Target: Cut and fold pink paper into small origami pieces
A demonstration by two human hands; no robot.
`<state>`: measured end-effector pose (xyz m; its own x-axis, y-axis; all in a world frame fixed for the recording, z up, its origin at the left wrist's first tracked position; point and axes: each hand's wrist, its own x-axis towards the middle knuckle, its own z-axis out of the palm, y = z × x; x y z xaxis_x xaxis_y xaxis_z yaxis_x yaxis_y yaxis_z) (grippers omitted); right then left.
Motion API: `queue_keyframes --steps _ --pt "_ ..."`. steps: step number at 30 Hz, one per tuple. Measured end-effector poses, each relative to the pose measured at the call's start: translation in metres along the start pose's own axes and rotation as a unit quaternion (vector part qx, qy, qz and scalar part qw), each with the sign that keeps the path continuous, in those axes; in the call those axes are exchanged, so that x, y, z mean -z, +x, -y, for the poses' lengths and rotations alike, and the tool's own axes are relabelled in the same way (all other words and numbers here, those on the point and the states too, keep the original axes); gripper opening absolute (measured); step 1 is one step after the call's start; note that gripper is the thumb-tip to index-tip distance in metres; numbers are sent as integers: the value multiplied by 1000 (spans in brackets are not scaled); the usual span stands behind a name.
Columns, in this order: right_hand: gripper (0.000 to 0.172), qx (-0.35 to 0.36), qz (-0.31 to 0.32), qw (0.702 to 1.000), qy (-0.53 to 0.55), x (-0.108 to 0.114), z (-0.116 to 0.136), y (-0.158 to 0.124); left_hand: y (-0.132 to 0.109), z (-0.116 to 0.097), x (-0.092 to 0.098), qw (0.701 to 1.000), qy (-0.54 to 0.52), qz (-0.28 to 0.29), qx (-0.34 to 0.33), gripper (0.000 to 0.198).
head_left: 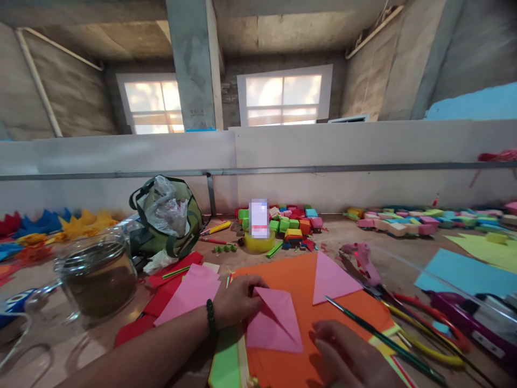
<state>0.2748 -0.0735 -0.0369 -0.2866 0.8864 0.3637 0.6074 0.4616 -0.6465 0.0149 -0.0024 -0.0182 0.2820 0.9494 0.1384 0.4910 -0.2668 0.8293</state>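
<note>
My left hand (238, 299), with a dark bead bracelet on the wrist, pinches the upper left corner of a folded pink sheet of paper (277, 323). This sheet lies over a larger orange sheet (278, 269), and fold lines cross its face. My right hand (343, 350) is just right of the pink paper, apart from it, its fingers loosely bent and nothing visible in them. A pink paper triangle (333, 280) rests on the orange sheet's upper right. Beside my right hand lies a green pen-like stick (379, 331) with a thin metallic tip.
To the left stand a glass jar (99, 280) and a green bag (188, 207). A phone-like screen (259, 218) rises from a yellow tape roll (258, 244), near small folded paper pieces (291, 223). On the right are a pink glue gun (365, 264), scissors (432, 347) and a purple device (476, 323).
</note>
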Motion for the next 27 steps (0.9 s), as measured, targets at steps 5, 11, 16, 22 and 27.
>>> queue_keyframes --steps 5,11,16,22,27 --pt "55 -104 -28 986 128 -3 7 21 5 4 -2 987 -159 1 12 16" --pt "59 -132 -29 957 257 -8 42 37 -6 -15 1 928 -367 48 49 31" --pt "57 -135 -30 956 260 -7 50 37 -12 -21 5 884 -438 111 116 30" --pt "59 -98 -49 963 246 -10 46 32 -17 -23 -4 917 -367 96 120 33" --pt "85 -143 6 946 290 -11 46 31 -24 -36 -8 945 -316 55 67 47"
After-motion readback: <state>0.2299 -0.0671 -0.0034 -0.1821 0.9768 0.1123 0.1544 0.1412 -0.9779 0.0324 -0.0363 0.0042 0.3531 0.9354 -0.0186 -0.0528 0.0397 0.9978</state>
